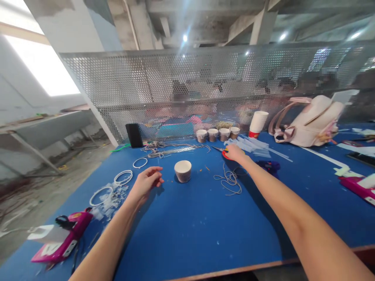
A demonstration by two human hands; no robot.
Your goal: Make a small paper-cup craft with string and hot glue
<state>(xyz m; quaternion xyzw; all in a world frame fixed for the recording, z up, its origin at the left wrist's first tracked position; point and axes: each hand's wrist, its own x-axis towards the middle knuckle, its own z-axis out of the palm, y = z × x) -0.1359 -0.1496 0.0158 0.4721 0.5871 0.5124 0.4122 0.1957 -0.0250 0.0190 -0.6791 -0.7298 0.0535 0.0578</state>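
Note:
My right hand (234, 152) reaches far across the blue table (187, 226) and rests on red-handled scissors (224, 152), fingers curled over the handle. My left hand (146, 181) hovers just above the table with loosely curled fingers, holding nothing. A white paper cup (183, 171) stands upright between the two hands, slightly right of the left one. A loose tangle of grey cord (230, 181) lies under my right forearm.
Several white rings (123, 177) and plastic scraps lie left. Pink glue guns (63, 238) (357, 186) sit at both sides. Small filled cups (218, 134), a cup stack (258, 123), clear sticks (252, 144), a phone (134, 135) and a pink bag (313, 121) line the mesh screen (187, 78), with people behind it.

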